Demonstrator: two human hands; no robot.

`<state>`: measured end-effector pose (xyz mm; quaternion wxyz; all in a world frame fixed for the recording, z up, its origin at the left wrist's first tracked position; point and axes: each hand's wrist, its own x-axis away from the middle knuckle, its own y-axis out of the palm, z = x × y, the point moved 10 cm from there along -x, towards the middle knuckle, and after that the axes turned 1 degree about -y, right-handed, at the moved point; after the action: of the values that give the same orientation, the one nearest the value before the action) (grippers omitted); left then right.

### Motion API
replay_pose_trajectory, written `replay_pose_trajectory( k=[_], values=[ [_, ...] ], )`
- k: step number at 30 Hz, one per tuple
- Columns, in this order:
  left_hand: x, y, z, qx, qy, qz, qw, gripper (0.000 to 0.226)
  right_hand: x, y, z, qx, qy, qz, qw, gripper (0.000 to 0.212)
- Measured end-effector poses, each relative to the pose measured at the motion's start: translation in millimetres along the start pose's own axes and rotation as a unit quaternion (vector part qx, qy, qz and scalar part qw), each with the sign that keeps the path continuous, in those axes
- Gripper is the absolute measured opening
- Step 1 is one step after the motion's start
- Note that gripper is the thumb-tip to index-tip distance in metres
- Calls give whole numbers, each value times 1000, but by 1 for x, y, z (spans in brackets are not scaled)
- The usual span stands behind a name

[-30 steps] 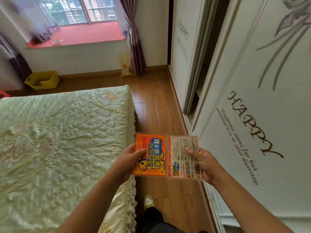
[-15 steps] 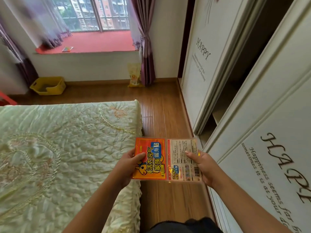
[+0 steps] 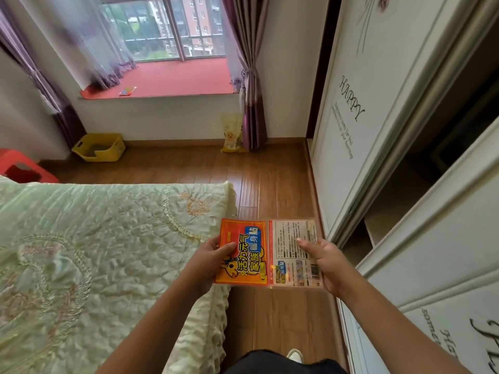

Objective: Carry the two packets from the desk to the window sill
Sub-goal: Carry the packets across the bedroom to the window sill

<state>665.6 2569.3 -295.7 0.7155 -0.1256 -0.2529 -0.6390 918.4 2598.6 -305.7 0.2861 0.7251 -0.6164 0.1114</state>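
1. Orange packet (image 3: pixel 241 252) is pinched in the left hand (image 3: pixel 209 261); the pale packet (image 3: pixel 293 252) (printed back up) is gripped by the right hand (image 3: pixel 322 261).
2. Both are held edge to edge above the floor, beside the bed (image 3: pixel 94 252).
3. Carrying is judged midway: the red window sill (image 3: pixel 175 76) lies well ahead.
4. Long axes point toward the sill.

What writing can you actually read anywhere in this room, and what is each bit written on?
"活力元气家族" and "暖身贴": orange packet in the left hand.
"HAPPY": far wardrobe door; the script lines beneath it are too blurred to read.
Near wardrobe door: script cut off at the frame edge, unreadable.
Pale packet in the right hand: fine print and barcode, too small to read.
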Motion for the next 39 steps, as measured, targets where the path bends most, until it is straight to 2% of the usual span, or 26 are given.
replay_pose_trajectory(
  k=[8,29,39],
  values=[
    [-65,16,42,1,2,13,1000,20,-68,-8,-48,0,10,-18,1000,22],
    [-273,-43,175,-5,13,-9,1000,19,-273,47,-169,17,-9,16,1000,30],
    [-366,-12,221,-13,4,-12,1000,18,-368,31,-216,20,-2,8,1000,26]
  ],
)
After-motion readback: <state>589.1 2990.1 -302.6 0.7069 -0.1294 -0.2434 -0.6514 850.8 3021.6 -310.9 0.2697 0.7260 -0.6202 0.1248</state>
